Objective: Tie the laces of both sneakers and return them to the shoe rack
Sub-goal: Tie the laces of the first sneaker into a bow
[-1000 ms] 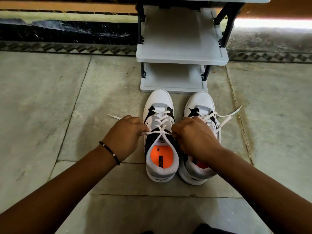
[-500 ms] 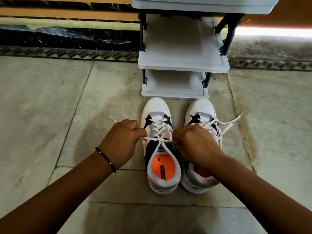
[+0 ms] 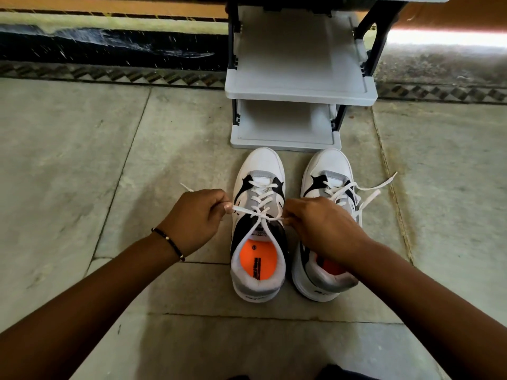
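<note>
Now both sneakers on floor [image 3: 82, 160], just before shoe rack [image 3: 299, 86]. Left hand [image 3: 196, 218] and right hand [image 3: 321, 229] fingers pinch left sneaker [image 3: 259, 229] lace ends, pulled taut sideways. Right sneaker [image 3: 327, 171] laces loose.

A home entryway, by the look of it: a grey plastic shoe rack [image 3: 299, 86] stands on a worn stone-tile floor [image 3: 68, 160] against a wall with a patterned border strip [image 3: 109, 74] along its base.
</note>
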`<state>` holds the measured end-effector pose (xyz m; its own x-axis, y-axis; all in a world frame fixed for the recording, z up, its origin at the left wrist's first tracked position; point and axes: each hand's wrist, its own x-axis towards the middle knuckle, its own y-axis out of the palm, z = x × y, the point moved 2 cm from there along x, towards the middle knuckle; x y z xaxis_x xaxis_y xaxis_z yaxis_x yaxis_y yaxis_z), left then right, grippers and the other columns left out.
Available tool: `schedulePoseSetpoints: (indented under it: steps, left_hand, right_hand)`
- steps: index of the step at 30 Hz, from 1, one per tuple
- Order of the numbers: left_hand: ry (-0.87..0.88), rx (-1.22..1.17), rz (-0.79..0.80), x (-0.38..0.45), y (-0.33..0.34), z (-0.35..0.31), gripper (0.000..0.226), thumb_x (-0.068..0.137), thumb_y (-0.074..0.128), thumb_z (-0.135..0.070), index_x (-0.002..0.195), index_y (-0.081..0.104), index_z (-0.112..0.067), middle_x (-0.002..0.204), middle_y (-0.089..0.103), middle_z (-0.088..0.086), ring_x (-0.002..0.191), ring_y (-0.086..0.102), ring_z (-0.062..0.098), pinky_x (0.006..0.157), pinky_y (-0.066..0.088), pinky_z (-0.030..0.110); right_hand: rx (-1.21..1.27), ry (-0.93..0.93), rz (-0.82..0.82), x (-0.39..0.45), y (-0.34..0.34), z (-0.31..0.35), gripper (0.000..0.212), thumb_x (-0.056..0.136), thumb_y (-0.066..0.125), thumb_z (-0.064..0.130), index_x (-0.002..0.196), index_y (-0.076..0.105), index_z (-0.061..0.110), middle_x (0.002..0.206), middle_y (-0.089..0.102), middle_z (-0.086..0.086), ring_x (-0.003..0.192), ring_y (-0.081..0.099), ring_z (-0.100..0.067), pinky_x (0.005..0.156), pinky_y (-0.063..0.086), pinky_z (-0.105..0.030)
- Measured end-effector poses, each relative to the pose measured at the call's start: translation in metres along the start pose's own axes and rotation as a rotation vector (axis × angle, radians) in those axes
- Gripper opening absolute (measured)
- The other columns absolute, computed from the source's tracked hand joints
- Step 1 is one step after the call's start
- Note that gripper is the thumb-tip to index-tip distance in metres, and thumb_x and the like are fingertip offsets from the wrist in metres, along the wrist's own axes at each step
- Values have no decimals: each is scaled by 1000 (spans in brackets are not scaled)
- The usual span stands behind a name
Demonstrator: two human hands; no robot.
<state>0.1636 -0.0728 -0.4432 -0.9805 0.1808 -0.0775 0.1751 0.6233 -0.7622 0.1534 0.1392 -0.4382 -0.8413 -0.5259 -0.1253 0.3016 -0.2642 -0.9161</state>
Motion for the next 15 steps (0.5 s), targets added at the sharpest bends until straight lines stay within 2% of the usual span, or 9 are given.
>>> schedulePoseSetpoints:
  steps: [3, 5, 6, 7, 9, 11, 13, 15]
  left_hand:
    - [-95, -141, 31, -4, 1, 1, 21, 92, 48, -10, 76, 63, -10, 58, 57, -11, 58, 58, -8, 56, 42, 3]
    - [-129, -212, 59, -7, 3, 0, 24, 93, 47, -10, 72, 60, -14, 61, 59, -8, 59, 60, -5, 58, 44, 5]
    - [-147, -259, 55, -8, 4, 0, 26, 93, 47, -12, 71, 59, -18, 64, 61, -7, 61, 62, -1, 61, 46, 8]
    - [-168, -328, 30, -9, 5, -1, 27, 93, 47, -13, 71, 59, -21, 67, 63, -6, 63, 63, 1, 64, 49, 10]
    - [-238, -585, -62, -10, 10, -8, 27, 93, 45, -11, 72, 60, -17, 65, 67, -7, 65, 65, -1, 68, 53, 12]
    - [-350, -990, -141, -9, 18, -21, 31, 95, 40, -9, 69, 56, -7, 62, 71, -5, 68, 68, 3, 69, 57, 17]
    - [-423, -1347, -170, -6, 25, -35, 35, 96, 36, -10, 65, 50, -3, 65, 73, 1, 69, 71, 11, 65, 59, 23]
    - [-446, -1491, -190, -2, 27, -45, 34, 97, 34, -11, 67, 49, -3, 63, 73, 5, 65, 71, 15, 58, 58, 24]
  right_hand:
    - [-46, -11, 0, 2, -1, -3, 18, 84, 54, 14, 72, 44, 23, 70, 62, -7, 66, 58, -29, 55, 47, -35]
    - [-20, -7, 42, 2, -2, -3, 19, 84, 55, 14, 69, 47, 24, 69, 62, -4, 66, 59, -23, 57, 46, -33]
    - [75, 23, 72, 2, -5, -2, 21, 85, 57, 16, 66, 50, 24, 65, 60, 0, 63, 58, -16, 58, 45, -30]
    - [256, 84, 91, 2, -8, -2, 24, 86, 59, 19, 63, 52, 25, 60, 58, 4, 57, 55, -9, 58, 44, -25]
    - [787, 252, 62, 2, -15, -3, 27, 87, 60, 21, 60, 57, 22, 53, 55, 2, 51, 52, -10, 55, 44, -18]
    - [1283, 386, 33, 3, -16, -2, 30, 88, 56, 20, 59, 57, 15, 55, 54, -2, 58, 54, -17, 61, 46, -23]
    - [1666, 457, 18, 6, -11, 4, 27, 85, 55, 22, 60, 55, 12, 64, 57, -3, 70, 58, -20, 77, 50, -33]
    - [1891, 491, -38, 10, -4, 14, 26, 86, 53, 21, 62, 53, 10, 73, 63, -7, 78, 63, -22, 86, 51, -37]
